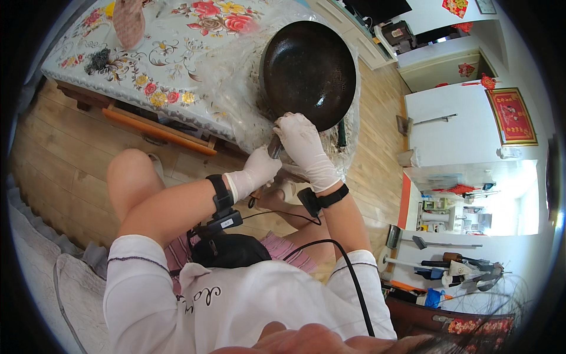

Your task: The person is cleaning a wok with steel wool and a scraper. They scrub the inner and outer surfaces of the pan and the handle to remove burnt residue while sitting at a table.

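Note:
A dark metal wok (309,73) rests on a plastic sheet (230,88) at the table's corner, its inside facing up. Its handle (274,146) points towards me. My left hand (261,168), in a white glove, is closed around the handle's lower part. My right hand (298,132), also gloved and smudged on the fingers, lies at the handle's upper end, against the wok's rim; its fingers curl over it, and their undersides are hidden. A dark green handle-like object (342,132) lies right of the wok's near edge.
A floral tablecloth (170,66) covers the table. On it lie a steel-wool-like scourer (98,61) and a pinkish mesh-patterned object (129,24). An open drawer (159,128) juts from the near side. Dark debris lies on the plastic near the wok. A black cable (349,265) crosses my front.

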Motion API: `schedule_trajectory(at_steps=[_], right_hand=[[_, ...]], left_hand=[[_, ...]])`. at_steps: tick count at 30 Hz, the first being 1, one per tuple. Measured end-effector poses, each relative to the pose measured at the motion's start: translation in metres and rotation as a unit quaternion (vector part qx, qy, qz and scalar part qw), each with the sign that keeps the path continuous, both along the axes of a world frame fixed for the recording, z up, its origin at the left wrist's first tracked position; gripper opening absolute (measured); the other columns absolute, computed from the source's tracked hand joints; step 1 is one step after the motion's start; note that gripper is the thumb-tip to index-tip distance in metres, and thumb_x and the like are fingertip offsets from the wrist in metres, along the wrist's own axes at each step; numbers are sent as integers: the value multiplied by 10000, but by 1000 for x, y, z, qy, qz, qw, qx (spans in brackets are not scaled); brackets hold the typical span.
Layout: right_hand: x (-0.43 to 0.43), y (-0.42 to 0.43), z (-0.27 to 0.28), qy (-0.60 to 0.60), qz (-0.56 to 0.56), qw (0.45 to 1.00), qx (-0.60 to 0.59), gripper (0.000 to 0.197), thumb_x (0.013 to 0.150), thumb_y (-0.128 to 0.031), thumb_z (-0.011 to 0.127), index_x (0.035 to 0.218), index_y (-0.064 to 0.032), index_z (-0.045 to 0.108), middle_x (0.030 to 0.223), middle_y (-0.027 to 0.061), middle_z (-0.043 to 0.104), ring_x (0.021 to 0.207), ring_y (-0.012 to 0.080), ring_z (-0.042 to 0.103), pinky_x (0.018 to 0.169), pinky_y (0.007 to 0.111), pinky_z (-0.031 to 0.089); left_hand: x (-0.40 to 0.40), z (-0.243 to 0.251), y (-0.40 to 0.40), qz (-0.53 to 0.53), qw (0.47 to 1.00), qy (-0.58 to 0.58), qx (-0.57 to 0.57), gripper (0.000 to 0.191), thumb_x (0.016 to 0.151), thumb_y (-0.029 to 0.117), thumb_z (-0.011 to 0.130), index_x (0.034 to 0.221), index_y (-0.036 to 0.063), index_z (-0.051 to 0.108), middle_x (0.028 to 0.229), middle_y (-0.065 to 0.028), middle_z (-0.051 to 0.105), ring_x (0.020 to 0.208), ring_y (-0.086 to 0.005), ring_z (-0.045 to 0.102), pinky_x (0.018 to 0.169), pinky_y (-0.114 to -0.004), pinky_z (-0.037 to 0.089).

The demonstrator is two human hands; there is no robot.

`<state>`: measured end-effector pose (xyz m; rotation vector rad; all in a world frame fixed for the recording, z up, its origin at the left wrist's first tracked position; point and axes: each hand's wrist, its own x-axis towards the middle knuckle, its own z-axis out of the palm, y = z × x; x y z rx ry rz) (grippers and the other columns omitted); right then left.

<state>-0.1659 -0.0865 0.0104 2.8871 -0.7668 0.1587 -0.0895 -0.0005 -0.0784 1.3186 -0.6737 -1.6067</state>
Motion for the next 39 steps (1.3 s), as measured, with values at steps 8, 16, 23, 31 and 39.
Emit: schedule_trajectory(at_steps=[8,16,23,31,39], right_hand=[[13,5,14,125,94,988,3,38,736,-95,634,739,-61,618,817,134,596,827,318,589,720,421,483],[13,-1,4,141,94,985,-36,46,744,-122,620,727,-91,648,769,101,619,801,278,620,719,387,504],[9,-2,-3,100,123,987,-30,62,755,-113,601,703,-79,604,761,102,602,786,293,605,712,396,493],[13,7,2,131,86,984,-85,41,722,-125,608,699,-92,602,748,89,601,774,278,612,693,390,496],[8,-3,-3,58,83,995,-17,62,756,-118,593,710,-79,582,748,113,591,783,295,594,697,402,484]], left_hand=[[-8,-19,1,27,998,-40,-26,204,835,154,611,958,-3,569,670,-85,586,453,-180,553,410,-337,444],[-6,-6,2,37,997,-48,-53,264,822,135,565,1033,-23,580,685,-159,638,511,-267,627,484,-374,502],[-7,-9,0,36,999,-26,-27,305,818,133,566,1083,-17,565,672,-128,621,494,-232,606,452,-363,485],[-1,2,-1,14,1000,-8,-18,250,829,119,557,1011,-49,525,655,-124,599,473,-216,582,414,-340,464],[-2,-8,6,21,1000,-4,-2,200,840,132,555,972,-17,549,620,-116,595,474,-229,598,432,-358,477]])
